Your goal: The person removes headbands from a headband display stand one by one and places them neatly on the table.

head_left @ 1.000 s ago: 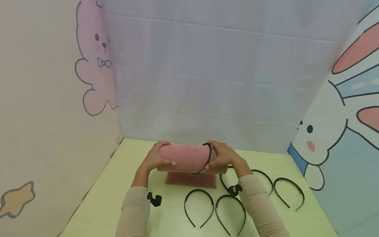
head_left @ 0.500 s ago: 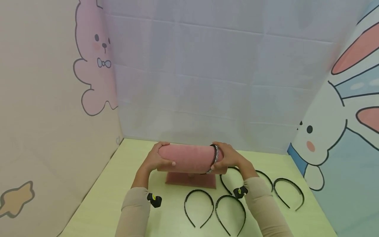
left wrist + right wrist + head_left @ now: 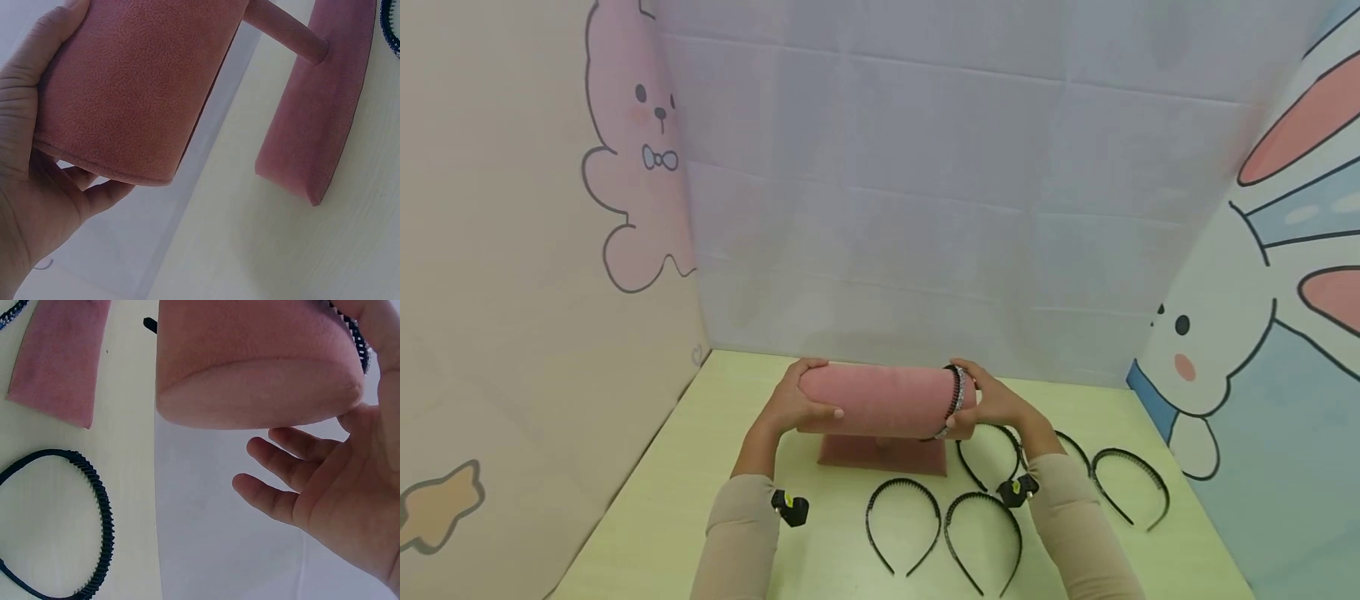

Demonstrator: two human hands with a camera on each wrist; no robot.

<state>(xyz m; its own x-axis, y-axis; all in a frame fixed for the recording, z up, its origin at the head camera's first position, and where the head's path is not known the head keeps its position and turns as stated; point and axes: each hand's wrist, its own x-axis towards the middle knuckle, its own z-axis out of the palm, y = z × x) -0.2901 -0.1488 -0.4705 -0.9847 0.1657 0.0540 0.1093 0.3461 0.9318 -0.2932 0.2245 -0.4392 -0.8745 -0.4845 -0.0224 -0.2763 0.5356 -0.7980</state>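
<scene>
A pink velvet roll display stand (image 3: 880,400) is at the middle of the table, its cylinder lying crosswise on a post above a flat base (image 3: 880,455). My left hand (image 3: 793,402) grips the cylinder's left end, thumb in front and fingers behind, as the left wrist view also shows. Around the right end sits a black toothed headband (image 3: 957,393) with sparkling silver trim. My right hand (image 3: 996,404) holds this headband near the cylinder's end. In the right wrist view the thumb lies by the headband (image 3: 359,344), while several fingers (image 3: 265,500) spread loosely past the end face.
Two black headbands lie in front of the stand, one left (image 3: 904,482) and one right (image 3: 985,496). More lie to the right, among them one at the far right (image 3: 1123,452), partly near my right sleeve (image 3: 1078,525). A pale curtain (image 3: 880,250) hangs behind the table (image 3: 700,500).
My right hand and the headband have slid rightward along the cylinder to its right end. The left hand keeps its grip on the left end, and the stand stays in place.
</scene>
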